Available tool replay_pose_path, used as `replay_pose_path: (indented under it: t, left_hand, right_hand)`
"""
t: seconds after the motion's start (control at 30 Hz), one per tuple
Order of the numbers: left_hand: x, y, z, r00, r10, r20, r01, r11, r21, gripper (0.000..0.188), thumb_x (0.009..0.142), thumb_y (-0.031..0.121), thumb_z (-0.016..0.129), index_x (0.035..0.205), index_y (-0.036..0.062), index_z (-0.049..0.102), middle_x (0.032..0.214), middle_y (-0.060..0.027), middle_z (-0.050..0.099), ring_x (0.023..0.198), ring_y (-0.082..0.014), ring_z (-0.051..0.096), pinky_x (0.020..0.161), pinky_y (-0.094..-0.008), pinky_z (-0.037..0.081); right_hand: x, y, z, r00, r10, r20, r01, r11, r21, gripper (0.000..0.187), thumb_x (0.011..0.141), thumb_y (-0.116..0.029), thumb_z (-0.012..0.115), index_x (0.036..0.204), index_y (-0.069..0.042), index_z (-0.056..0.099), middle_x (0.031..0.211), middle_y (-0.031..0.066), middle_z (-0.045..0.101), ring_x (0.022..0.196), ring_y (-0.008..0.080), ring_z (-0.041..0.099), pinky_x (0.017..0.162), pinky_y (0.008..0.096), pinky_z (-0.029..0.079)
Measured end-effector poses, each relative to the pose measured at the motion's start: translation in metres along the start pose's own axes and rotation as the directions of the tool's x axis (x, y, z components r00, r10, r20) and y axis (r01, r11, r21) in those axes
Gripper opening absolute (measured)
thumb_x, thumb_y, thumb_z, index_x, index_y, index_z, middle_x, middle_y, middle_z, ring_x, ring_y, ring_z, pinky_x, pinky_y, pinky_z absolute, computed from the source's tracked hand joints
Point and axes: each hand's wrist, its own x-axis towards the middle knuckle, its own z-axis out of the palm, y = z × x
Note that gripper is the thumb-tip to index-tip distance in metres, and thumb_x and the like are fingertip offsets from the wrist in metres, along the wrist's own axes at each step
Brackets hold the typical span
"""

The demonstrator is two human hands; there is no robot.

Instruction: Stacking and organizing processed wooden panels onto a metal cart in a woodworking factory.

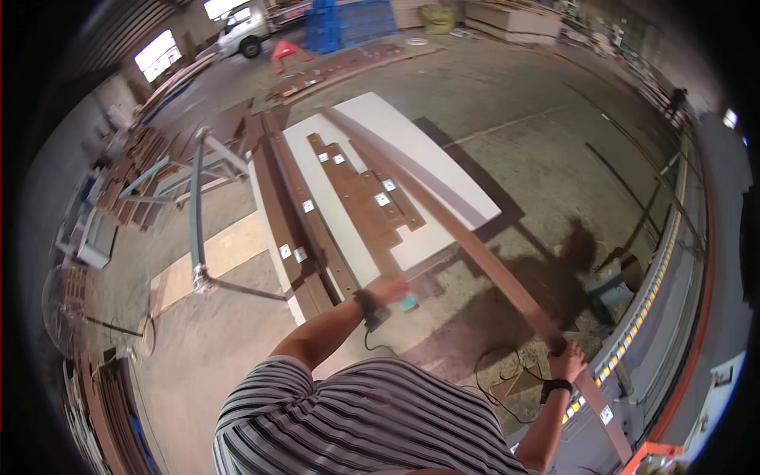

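Note:
My right hand (568, 362) is wrapped round a long brown plank (492, 269) near its close end, at the right. The plank runs from there up and to the left, across a white panel (443, 150), and tilts toward me past the hand. My left hand (388, 290), smeared by motion, is over the near end of a stack of shorter brown boards (360, 190) lying on the white surface. Whether its fingers hold anything is unclear. A small teal thing (408, 302) shows beside it. Several boards bear white square labels.
Long brown boards (297, 214) lie along the left of the panel. Left of them stands a metal frame (198, 206). A yellow-and-black striped edge (649, 289) borders machinery on the right, with a bucket (617, 281) nearby. A cable (483, 372) loops on the floor before me.

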Motion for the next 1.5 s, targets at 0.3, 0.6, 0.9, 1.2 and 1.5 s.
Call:
replay_pose_path:
  t: [0.3,0.6,0.9,1.2,1.5]
  left_hand:
    - [0.054,-0.028,0.002,0.929,0.097,-0.356,-0.05,0.989,0.14,0.048,0.085,0.053,0.048,0.079,0.0065,0.059,0.066,-0.0024,0.059,0.043,-0.0109,0.045,0.037,-0.0241,0.033]
    - [-0.027,0.11,-0.137,0.779,0.272,-0.565,0.067,0.86,0.506,0.064,0.078,0.062,0.051,0.072,-0.0015,0.057,0.057,-0.0062,0.056,0.044,-0.0167,0.052,0.042,-0.0297,0.043]
    - [-0.02,0.032,-0.047,0.966,0.097,-0.238,-0.125,0.987,-0.104,0.035,0.09,0.041,0.045,0.096,0.0073,0.052,0.078,-0.0021,0.052,0.074,-0.0169,0.053,0.067,-0.0323,0.046]
    - [-0.03,0.079,-0.094,0.967,0.196,-0.161,-0.194,0.981,0.032,0.036,0.086,0.041,0.053,0.098,0.0065,0.054,0.083,0.0005,0.058,0.069,-0.011,0.056,0.057,-0.0214,0.045]
    - [-0.05,0.106,-0.116,0.996,0.04,-0.074,-0.042,0.999,-0.026,0.036,0.084,0.039,0.057,0.096,0.0054,0.056,0.085,-0.0007,0.058,0.08,-0.0105,0.055,0.076,-0.0234,0.044]
  right_hand:
    - [-0.104,-0.042,-0.049,0.994,-0.108,-0.006,0.106,0.965,0.241,0.05,0.051,-0.022,0.072,0.096,-0.013,0.054,0.097,0.0075,0.055,0.097,0.0264,0.048,0.086,0.0431,0.033]
    - [-0.144,-0.014,-0.092,0.979,-0.132,0.157,0.096,0.971,0.217,0.043,0.056,-0.023,0.07,0.093,-0.012,0.054,0.09,0.006,0.057,0.094,0.0245,0.051,0.082,0.0409,0.036]
    - [-0.173,-0.145,-0.077,0.953,-0.295,0.066,0.262,0.914,0.31,0.034,0.067,-0.023,0.06,0.1,-0.013,0.055,0.092,0.0032,0.055,0.096,0.0207,0.05,0.088,0.0494,0.031]
    - [-0.239,0.0,-0.105,0.926,0.282,-0.25,-0.286,0.958,0.019,0.018,0.075,-0.018,0.055,0.093,-0.015,0.057,0.109,0.0066,0.052,0.113,0.0246,0.042,0.099,0.0568,0.02]
    - [-0.281,0.04,-0.067,0.678,0.71,0.188,0.543,-0.657,0.523,0.037,0.094,-0.029,0.039,0.123,-0.006,0.044,0.12,0.0126,0.049,0.105,0.0222,0.05,0.087,0.0335,0.043]
